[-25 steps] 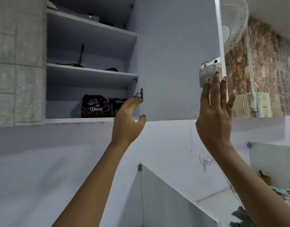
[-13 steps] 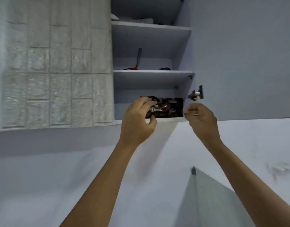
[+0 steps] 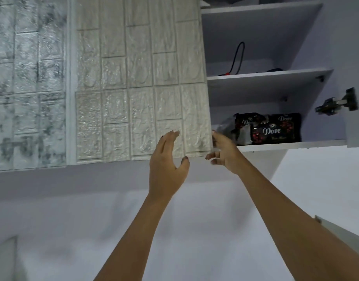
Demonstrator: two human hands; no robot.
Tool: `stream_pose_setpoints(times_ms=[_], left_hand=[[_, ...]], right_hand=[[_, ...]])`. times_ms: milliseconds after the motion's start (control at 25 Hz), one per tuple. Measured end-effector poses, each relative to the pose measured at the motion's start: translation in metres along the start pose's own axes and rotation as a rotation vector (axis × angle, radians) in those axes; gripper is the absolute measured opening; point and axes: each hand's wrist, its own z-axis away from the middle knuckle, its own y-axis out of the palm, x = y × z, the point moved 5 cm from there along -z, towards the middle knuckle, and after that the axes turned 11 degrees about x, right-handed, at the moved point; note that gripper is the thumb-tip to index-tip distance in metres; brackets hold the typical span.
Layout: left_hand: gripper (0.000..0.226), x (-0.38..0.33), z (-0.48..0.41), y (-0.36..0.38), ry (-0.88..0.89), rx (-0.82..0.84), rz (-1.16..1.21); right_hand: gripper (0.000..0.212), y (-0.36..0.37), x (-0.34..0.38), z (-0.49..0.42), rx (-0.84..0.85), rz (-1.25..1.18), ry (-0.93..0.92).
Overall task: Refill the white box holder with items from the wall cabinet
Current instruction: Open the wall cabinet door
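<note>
Looking up at the wall cabinet (image 3: 265,78), I see that both hands have moved away from the dark packets they were reaching for half a second ago: now they hang in front of the closed brick-patterned door (image 3: 142,88), at its lower right corner. I judge that the person is about to open this door too, so the taking of items has not really begun. The open compartment has three shelves. On the bottom shelf (image 3: 292,146), toward its front edge, lie the Dove packets (image 3: 276,130), at least two, one partly behind the other, with a grey plastic wrapping at their left side. The middle shelf carries a black cable (image 3: 238,57) with a red end, and the top shelf shows only a pale object at the left corner, too cut off to name. The white box holder is not in view. The left hand (image 3: 168,169) is spread open and holds nothing. The right hand (image 3: 223,153) is loosely curled at the door's edge; it seems empty, but blur hides the fingertips.
</note>
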Motion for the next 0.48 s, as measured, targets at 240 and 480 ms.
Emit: stream_pose_setpoints(times_ms=[240,480], left_hand=[[0.081,-0.017,0.024,-0.016,-0.003,0.028,-0.17],[0.084,-0.098,0.04,-0.049,0.09,-0.122,-0.313]], right_hand=[[0.044,0.012,0.017,0.051,-0.121,-0.257,-0.048],[0.053,0.044,0.063,0.136,0.082,-0.052,-0.285]])
